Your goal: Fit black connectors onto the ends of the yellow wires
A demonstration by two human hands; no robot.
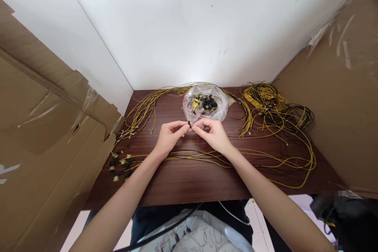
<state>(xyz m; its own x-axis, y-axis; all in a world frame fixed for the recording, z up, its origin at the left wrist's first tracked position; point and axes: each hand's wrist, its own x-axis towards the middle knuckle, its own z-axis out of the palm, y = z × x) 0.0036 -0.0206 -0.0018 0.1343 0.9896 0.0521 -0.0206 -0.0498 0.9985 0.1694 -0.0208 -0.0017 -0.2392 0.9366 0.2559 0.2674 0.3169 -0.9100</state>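
Note:
Above the middle of the table, my left hand (169,137) and my right hand (215,136) meet with fingertips pinched together. Between them is a small black connector (189,124), gripped from both sides. A thin yellow strand rises behind it; I cannot tell whether it is attached. Just beyond my fingers lies a clear plastic bag (223,114) with black and yellow pieces (209,103) in it. Under my forearms, yellow and black wires (183,153) run across the table. Several black connectors with yellow ends (122,162) lie to the left of my left forearm.
A bundle of yellow wires (147,100) lies at the back left. At the right sits a tangled heap of yellow and black wires (260,96). Cardboard walls (53,138) stand on both sides, and a white wall (189,31) closes the back of the brown table (165,189).

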